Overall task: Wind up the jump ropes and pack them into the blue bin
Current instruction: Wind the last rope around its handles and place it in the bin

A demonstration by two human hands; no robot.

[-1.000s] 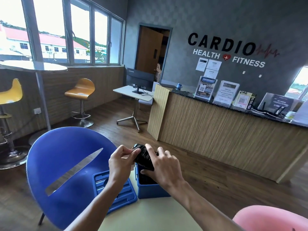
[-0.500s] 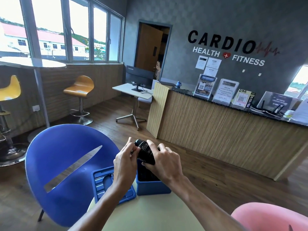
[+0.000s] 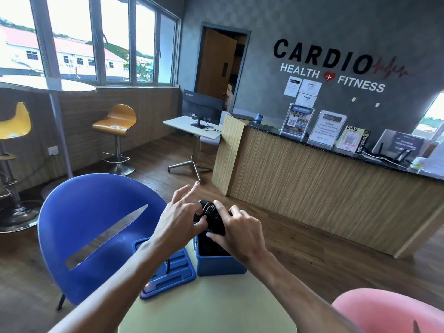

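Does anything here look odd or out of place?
Little stands out. The bin's lid lies off beside the open blue bin, near the table edge. Both hands hold the wound rope above it.

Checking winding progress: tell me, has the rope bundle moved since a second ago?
Cannot tell: the rope bundle sits above the blue bin as before; the camera shifted.

My pale counter (image 3: 216,306) carries the blue bin (image 3: 219,264) at its far edge, with the blue lid (image 3: 168,272) lying flat just beside it.
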